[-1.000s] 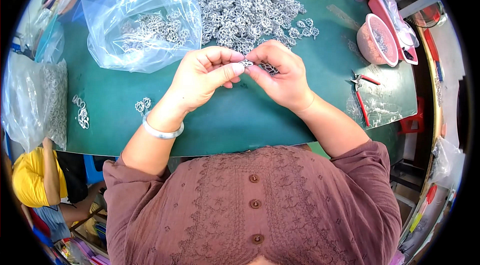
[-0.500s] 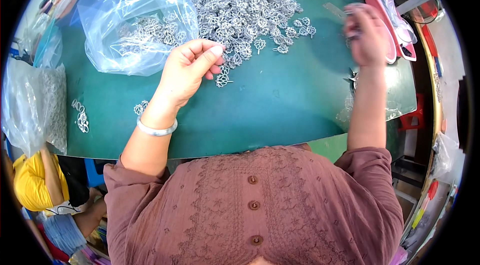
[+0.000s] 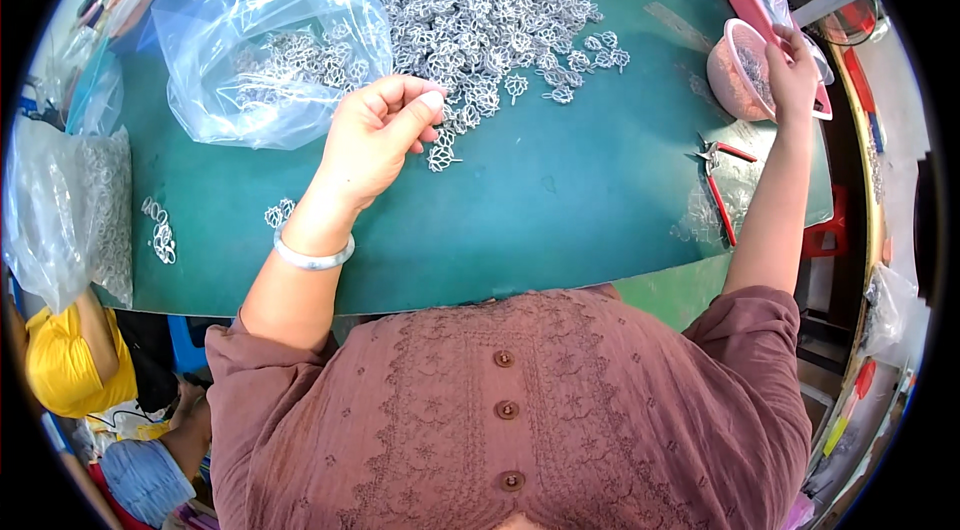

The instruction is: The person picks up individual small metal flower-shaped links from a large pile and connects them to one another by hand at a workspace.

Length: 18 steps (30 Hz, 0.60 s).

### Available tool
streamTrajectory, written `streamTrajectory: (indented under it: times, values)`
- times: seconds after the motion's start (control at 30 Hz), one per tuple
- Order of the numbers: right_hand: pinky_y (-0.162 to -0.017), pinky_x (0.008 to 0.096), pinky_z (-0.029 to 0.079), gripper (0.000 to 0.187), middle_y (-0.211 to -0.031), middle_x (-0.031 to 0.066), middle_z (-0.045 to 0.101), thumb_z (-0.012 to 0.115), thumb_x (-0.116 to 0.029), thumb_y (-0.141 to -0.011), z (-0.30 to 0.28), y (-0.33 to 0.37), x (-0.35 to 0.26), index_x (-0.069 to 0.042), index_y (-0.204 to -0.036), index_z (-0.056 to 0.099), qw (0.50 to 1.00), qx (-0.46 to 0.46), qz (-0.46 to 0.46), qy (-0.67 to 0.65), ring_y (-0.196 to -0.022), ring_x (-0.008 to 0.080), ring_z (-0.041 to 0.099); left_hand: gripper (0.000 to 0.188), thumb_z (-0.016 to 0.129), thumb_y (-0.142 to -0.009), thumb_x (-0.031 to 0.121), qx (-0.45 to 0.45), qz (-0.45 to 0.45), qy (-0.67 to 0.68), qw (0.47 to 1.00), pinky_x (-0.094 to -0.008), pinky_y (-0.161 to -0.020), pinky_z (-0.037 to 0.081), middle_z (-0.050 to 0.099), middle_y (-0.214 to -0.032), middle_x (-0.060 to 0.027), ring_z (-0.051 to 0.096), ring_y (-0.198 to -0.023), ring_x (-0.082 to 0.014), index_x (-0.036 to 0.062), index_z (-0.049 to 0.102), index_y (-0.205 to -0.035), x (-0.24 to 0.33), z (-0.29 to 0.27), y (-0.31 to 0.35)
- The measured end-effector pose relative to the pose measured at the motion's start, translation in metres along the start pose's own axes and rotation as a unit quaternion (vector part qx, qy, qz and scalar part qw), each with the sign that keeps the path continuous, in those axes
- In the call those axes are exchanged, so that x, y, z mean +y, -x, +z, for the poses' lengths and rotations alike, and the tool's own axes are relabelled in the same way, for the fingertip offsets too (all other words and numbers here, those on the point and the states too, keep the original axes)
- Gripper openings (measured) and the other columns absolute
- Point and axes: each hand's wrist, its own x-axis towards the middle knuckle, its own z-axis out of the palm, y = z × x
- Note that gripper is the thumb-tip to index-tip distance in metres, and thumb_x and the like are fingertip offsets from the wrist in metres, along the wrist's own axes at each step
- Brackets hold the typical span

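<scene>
My left hand (image 3: 375, 135) hovers over the green table mat (image 3: 560, 210) with thumb and fingers pinched on a silver leaf-shaped metal piece (image 3: 441, 154), which dangles just below them. It sits at the near edge of a big pile of the same silver pieces (image 3: 480, 10). My right hand (image 3: 795, 70) is stretched out to the far right, its fingers curled at the rim of a pink bowl (image 3: 728, 80) holding small parts. Whether it holds anything is hidden.
A clear blue plastic bag (image 3: 260, 50) with more silver pieces lies at the back left. Red-handled pliers (image 3: 718, 192) rest near the right edge. A bag of metal rings (image 3: 75, 210) hangs at the left, with loose pieces (image 3: 160, 230) beside it. Another person in yellow (image 3: 70, 370) is below left.
Both hands were together at the centre working one piece. My right hand has swung out right to the pink bowl, while my left keeps the piece and has shifted slightly left.
</scene>
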Motion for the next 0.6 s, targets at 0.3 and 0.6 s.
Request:
streamTrajectory:
  times: [0.3, 0.6]
  values:
    - [-0.068, 0.0365, 0.046, 0.022, -0.079, 0.011, 0.054, 0.062, -0.014, -0.07, 0.09, 0.105, -0.165, -0.008, -0.091, 0.059, 0.869, -0.285, -0.377, -0.149, -0.077, 0.0296, 0.055, 0.015, 0.054, -0.084, 0.015, 0.013, -0.006, -0.025, 1.0, -0.0176, -0.053, 0.04, 0.058, -0.072, 0.0002, 0.05, -0.06, -0.0047, 0.0046, 0.06, -0.092, 0.001, 0.002, 0.003]
    - [-0.058, 0.037, 0.045, 0.006, -0.067, 0.008, 0.051, 0.056, -0.015, -0.07, 0.116, 0.134, -0.194, -0.009, -0.073, 0.057, 0.838, -0.301, -0.444, -0.101, -0.066, 0.0264, 0.055, 0.016, 0.052, -0.084, 0.015, 0.0, -0.011, -0.029, 1.0, -0.0144, -0.048, 0.037, 0.056, -0.068, 0.0011, 0.048, -0.056, -0.003, 0.0043, 0.059, -0.094, 0.001, 0.004, 0.004]
